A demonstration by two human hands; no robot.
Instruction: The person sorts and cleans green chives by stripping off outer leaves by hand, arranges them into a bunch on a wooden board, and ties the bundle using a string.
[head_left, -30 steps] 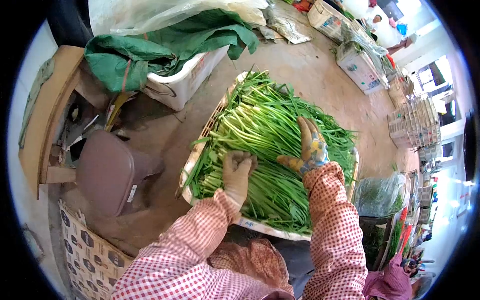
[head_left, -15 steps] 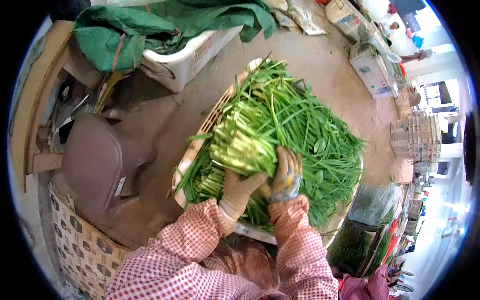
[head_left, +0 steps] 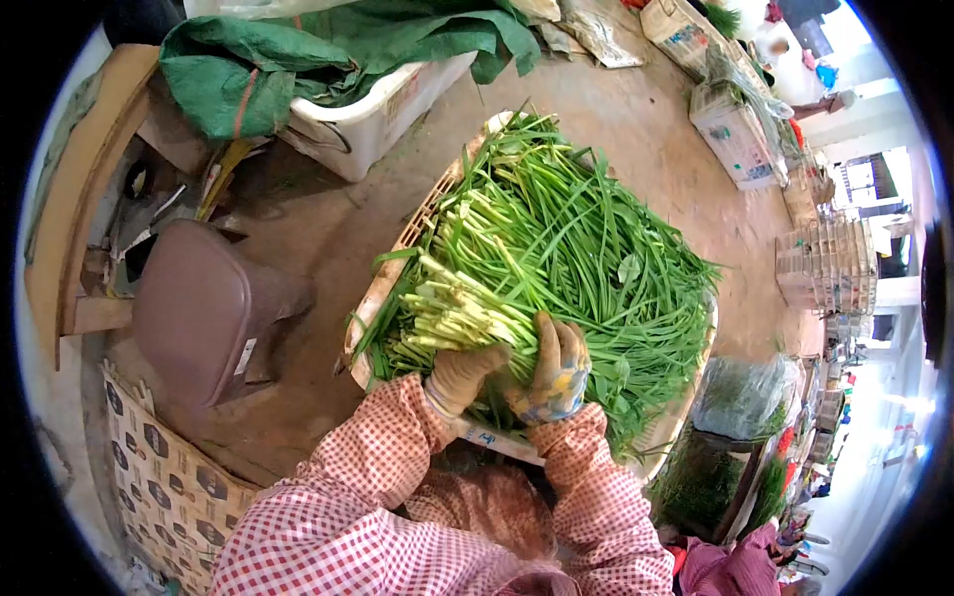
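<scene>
A bunch of long, narrow-leaved greens lies on the heap with its pale cut stalk ends toward the left. My left hand, in a tan glove, closes on the near side of the stalks. Just right of it, my right hand, in a patterned work glove, grips the same bunch where the leaves begin. The fingertips of both hands are partly hidden among the stalks. More leafy greens fill the pale plastic basket under my hands.
Left of the basket stands a brown stool. A white tub draped with green woven cloth is at the upper left. To the right are stacked crates and a plastic-covered container of greens. A person in purple is at lower right.
The stalk ends of the bunch have come down toward my left hand and spread a little. Both hands stay on it, the right one slightly lower and further left.
</scene>
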